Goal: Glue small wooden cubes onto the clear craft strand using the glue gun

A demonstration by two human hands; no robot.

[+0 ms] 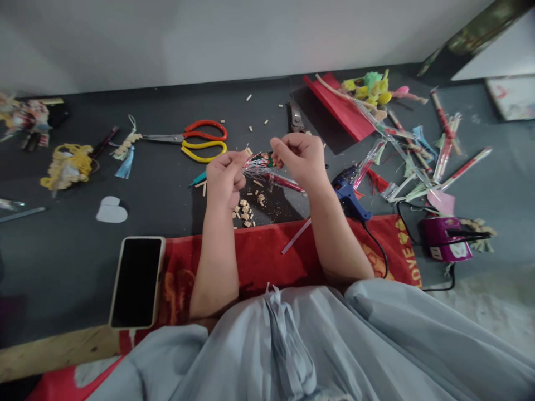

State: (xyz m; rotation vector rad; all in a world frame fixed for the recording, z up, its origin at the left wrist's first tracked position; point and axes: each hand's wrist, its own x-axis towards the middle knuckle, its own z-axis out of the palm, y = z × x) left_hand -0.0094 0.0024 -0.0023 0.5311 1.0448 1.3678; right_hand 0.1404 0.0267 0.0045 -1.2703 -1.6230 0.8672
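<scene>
My left hand [226, 177] and my right hand [299, 158] are raised over a dark grey floor, both closed in a pinch. Between them stretches a clear plastic sleeve with red and green bits inside [262, 165]; each hand grips one end. Below the hands lies a small heap of cut wooden bits [246, 213]. Red-and-yellow scissors [199, 140] lie just behind my left hand, apart from it.
A phone [136, 282] lies face up at the left on a red cloth [267, 256]. A blue glue gun [350, 196], a purple device [445, 239], red paper [340, 108], wrapped sticks [447, 139], yellow yarn [69, 164] and metal pliers [296, 117] lie scattered around.
</scene>
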